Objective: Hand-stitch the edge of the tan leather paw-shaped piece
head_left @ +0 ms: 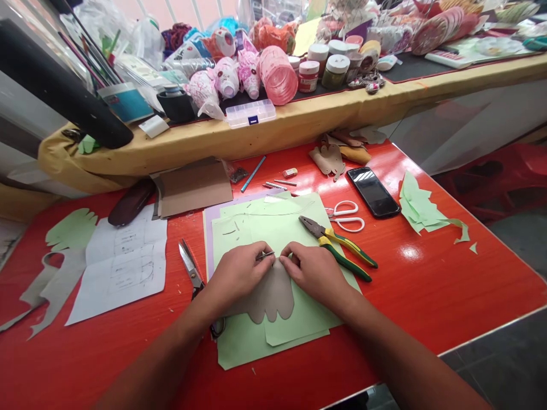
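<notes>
A grey-beige scalloped cut-out (273, 296), leather-like, lies over green paper sheets (299, 324) between my hands. My left hand (241, 270) is closed at its upper edge, with a thin dark metal needle-like piece (265, 254) sticking out of the fingers. Thumb and forefinger of my right hand (314, 273) pinch the same upper edge from the other side. Right of that hand rest combination pliers (342, 245) with green and yellow handles. A fine wire or thread (260, 214) curves across the paper above. Dark-handled scissors (191, 267) lie left of my left hand.
White-handled scissors (346, 216), a phone (373, 191) and green scraps (421, 205) are at the right. A drawn sheet (122, 265), grey offcuts (60, 285) and a dark case (131, 202) occupy the left. Jars (335, 71) and pink bottles (277, 75) crowd the back ledge.
</notes>
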Motion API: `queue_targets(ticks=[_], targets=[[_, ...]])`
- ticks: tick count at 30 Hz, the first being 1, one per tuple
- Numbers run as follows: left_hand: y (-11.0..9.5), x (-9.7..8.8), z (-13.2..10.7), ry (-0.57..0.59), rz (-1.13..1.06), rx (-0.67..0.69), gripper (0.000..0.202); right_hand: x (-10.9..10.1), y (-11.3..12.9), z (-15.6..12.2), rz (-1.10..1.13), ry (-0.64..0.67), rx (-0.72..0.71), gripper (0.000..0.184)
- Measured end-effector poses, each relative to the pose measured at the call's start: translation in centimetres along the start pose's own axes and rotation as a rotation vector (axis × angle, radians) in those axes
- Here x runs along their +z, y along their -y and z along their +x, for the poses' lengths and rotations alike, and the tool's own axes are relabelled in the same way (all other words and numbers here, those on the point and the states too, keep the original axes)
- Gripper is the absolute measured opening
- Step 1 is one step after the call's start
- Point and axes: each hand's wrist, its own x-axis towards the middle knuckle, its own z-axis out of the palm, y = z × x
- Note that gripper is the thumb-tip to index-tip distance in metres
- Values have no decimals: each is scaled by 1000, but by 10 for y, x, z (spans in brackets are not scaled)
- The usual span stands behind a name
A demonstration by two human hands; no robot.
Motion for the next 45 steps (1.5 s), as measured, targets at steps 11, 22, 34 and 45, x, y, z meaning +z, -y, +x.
queue_targets(ticks=[11, 22, 34, 45], targets=[[-2, 4, 3, -18, 34, -8, 23, -1, 0, 1, 31, -2, 7, 14], [0, 2, 4, -14, 25, 8, 23, 0, 2, -1, 43, -6, 10, 14], [0, 1, 1, 20, -6, 11, 20, 1, 1, -1, 23, -14, -11, 13], [1, 3, -4, 43, -22, 19, 19, 0, -1, 0, 65, -4, -3, 12]])
